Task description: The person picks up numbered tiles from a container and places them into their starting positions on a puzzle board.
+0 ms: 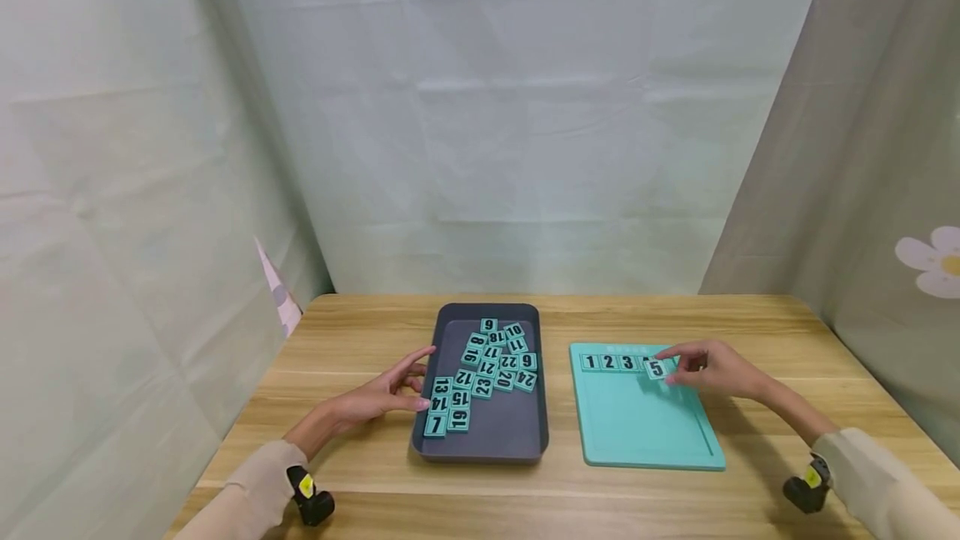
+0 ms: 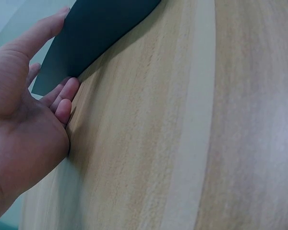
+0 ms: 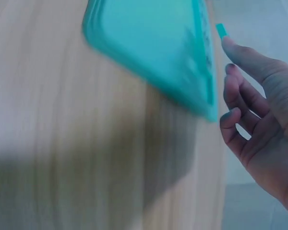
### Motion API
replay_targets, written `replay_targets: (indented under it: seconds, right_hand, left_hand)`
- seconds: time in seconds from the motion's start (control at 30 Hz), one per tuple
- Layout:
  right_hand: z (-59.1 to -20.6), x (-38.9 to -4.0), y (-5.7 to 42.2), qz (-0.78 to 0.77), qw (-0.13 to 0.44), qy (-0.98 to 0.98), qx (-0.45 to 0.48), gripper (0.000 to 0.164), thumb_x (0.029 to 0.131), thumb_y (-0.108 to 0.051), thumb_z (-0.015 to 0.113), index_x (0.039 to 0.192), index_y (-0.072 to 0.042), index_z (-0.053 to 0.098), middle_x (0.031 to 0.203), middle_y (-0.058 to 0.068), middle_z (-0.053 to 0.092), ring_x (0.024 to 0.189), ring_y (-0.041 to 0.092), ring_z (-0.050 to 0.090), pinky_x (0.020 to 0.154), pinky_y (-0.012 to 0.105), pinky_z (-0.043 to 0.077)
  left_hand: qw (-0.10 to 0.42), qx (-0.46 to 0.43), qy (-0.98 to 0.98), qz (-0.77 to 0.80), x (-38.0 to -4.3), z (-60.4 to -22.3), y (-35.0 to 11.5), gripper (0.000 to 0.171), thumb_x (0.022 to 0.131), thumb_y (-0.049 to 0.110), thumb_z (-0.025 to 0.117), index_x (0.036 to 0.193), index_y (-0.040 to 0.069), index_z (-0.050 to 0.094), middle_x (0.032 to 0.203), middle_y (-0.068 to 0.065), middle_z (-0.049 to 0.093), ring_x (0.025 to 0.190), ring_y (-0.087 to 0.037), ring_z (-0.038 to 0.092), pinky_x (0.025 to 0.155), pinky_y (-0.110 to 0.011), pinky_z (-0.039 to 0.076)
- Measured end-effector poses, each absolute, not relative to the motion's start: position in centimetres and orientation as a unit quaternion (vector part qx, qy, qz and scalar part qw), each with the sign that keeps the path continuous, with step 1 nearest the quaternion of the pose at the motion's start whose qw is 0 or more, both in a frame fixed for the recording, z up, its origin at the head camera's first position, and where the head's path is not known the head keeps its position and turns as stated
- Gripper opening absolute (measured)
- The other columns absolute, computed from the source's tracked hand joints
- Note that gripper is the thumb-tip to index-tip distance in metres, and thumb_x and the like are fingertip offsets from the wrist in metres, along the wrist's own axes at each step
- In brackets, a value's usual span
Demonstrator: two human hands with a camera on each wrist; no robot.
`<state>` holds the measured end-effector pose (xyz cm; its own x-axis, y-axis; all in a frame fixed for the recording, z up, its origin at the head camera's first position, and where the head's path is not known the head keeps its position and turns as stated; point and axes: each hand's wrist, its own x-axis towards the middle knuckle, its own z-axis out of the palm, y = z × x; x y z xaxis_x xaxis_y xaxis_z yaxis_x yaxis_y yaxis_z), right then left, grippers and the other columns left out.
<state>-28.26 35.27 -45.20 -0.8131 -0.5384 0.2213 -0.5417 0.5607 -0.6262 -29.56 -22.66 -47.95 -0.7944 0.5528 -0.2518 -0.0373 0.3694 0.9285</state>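
Note:
Between thumb and fingertips, my right hand [image 1: 712, 367] pinches a teal number tile marked 5 [image 1: 656, 369] above the teal board [image 1: 637, 432]. In the right wrist view the tile [image 3: 221, 30] shows edge-on at the thumb tip. Tiles 1 [image 1: 590, 362], 2 [image 1: 609, 362] and 3 [image 1: 627, 362] stand in a row along the board's top; the held tile mostly covers the one after 3. My left hand [image 1: 375, 394] touches the left side of a dark grey tray [image 1: 510, 432], thumb and fingers spread along its wall. Several loose number tiles [image 1: 483, 387] lie in the tray, some turned or upside down.
The tray and board sit side by side on a wooden table [image 1: 480, 507], with a strip of wood between them. Pale curtains [image 1: 525, 123] hang behind and at both sides. A small black wrist camera [image 1: 311, 502] is strapped on each arm.

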Motion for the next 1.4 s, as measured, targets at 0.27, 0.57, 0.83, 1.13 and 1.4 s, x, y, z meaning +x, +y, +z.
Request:
replay_targets:
  seconds: [0.27,0.57,0.83,1.13,1.4]
  right_hand:
    - [-46.4,-28.7,37.1,0.352,0.032,-0.895,0.272,0.03,0.086,-0.008,0.08,0.113,0.004,0.074,0.071,-0.008,0.063,0.063,-0.003,0.046,0.052,0.021,0.038]
    - [-47.1,-29.4,37.4,0.337,0.014,-0.906,0.256,0.032,0.088,-0.011,0.079,0.115,0.005,0.073,0.07,-0.007,0.065,0.06,-0.003,0.045,0.052,0.019,0.037]
    - [-47.5,-29.5,37.1,0.327,0.013,-0.915,0.235,0.034,0.089,-0.015,0.079,0.117,0.003,0.073,0.071,-0.008,0.064,0.059,-0.003,0.045,0.052,0.02,0.037]
    - [-47.0,-29.5,36.8,0.326,0.012,-0.918,0.224,0.033,0.089,-0.015,0.079,0.117,0.001,0.073,0.071,-0.006,0.062,0.062,-0.002,0.044,0.054,0.019,0.036]
    - [-46.9,-29.9,36.7,0.316,0.03,-0.912,0.26,0.028,0.087,-0.013,0.08,0.111,0.001,0.074,0.069,-0.011,0.061,0.06,-0.004,0.042,0.052,0.02,0.036]
  left_hand:
    - [0.275,0.167,0.782,0.534,-29.6,-48.0,-22.6,0.085,0.098,0.024,0.069,0.163,0.033,0.017,0.157,-0.018,0.031,0.13,-0.03,0.038,0.103,-0.044,0.032]
    - [0.272,0.168,0.781,0.536,-29.7,-47.9,-22.7,0.085,0.098,0.023,0.07,0.164,0.033,0.017,0.158,-0.018,0.031,0.129,-0.03,0.038,0.104,-0.044,0.032]
    - [0.27,0.161,0.788,0.529,-29.7,-47.8,-22.8,0.086,0.097,0.025,0.071,0.163,0.033,0.017,0.157,-0.018,0.032,0.13,-0.031,0.038,0.103,-0.044,0.033]
    - [0.271,0.163,0.786,0.53,-29.5,-47.7,-22.6,0.085,0.098,0.025,0.07,0.163,0.033,0.017,0.157,-0.018,0.032,0.13,-0.03,0.038,0.103,-0.044,0.033]
    - [0.274,0.163,0.784,0.533,-29.4,-47.6,-22.7,0.085,0.098,0.024,0.07,0.163,0.033,0.017,0.157,-0.018,0.032,0.129,-0.03,0.038,0.102,-0.043,0.033]
